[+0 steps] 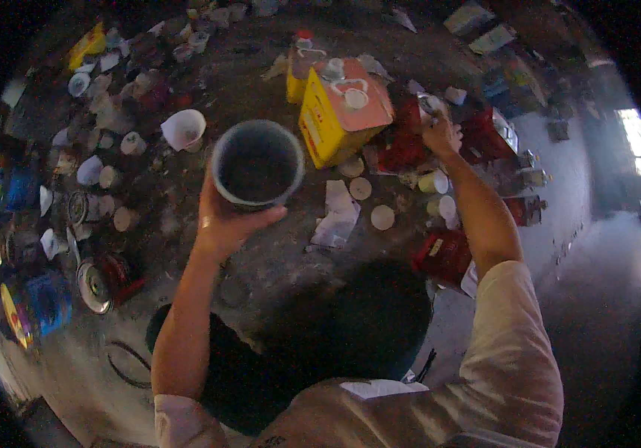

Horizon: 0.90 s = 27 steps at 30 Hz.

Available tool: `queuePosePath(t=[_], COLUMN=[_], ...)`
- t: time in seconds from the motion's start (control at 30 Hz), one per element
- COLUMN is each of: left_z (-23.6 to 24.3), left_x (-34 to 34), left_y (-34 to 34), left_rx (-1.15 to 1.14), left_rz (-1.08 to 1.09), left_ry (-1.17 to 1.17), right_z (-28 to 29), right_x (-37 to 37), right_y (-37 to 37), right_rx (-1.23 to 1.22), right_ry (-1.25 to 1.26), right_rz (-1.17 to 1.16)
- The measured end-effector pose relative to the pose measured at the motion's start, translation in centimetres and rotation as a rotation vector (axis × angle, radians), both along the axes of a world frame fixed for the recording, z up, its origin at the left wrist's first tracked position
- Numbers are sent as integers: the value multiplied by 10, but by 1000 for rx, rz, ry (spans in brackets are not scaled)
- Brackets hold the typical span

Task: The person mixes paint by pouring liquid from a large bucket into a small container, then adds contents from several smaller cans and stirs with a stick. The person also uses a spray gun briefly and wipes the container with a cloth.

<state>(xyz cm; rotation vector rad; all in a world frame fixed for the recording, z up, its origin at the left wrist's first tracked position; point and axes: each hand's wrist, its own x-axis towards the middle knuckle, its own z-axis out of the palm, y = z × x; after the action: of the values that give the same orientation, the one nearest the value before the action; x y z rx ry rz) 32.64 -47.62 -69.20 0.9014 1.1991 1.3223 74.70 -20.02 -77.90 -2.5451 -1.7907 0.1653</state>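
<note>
My left hand (223, 224) is wrapped round a translucent grey plastic cup (221, 168), holding it up with its wide mouth toward me. The inside of the cup looks dark, and I cannot tell what is in it. Out to the far right, my right hand (442, 133) is closed over a small pale or metallic piece at the top of a dark red can (401, 143). Its fingers are partly hidden. Between the hands stands a yellow square can (326, 127) with a pinkish top and a white handle.
A second yellow can (296, 82) with a red cap stands behind. Further red cans (444, 257) line the right side. A white paper cup (184, 130), round lids (382, 217) and a paper scrap (337, 214) lie about. Paint tins (100, 282) and a blue bucket (44, 302) are at left.
</note>
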Motion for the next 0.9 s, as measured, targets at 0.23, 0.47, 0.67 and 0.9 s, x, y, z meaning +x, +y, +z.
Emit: queuePosePath(t=[0.23,0.47,0.67,0.9], left_z=[5,5,5,-20], left_x=[3,19,39,50], left_y=[-12,-6,9,21], left_rx=[75,-5,155,218], left_rz=[-125,-168,-189,-207], left_ry=[140,-96,39,33], right_z=[54,196,270,300], right_x=[9,-12,-53,-126], right_y=[-10,-62,-94,-137], right_rx=[55,-22,-163,-488], right_ry=[162,-60,-208,-412], right_rz=[374,549,1065,1257])
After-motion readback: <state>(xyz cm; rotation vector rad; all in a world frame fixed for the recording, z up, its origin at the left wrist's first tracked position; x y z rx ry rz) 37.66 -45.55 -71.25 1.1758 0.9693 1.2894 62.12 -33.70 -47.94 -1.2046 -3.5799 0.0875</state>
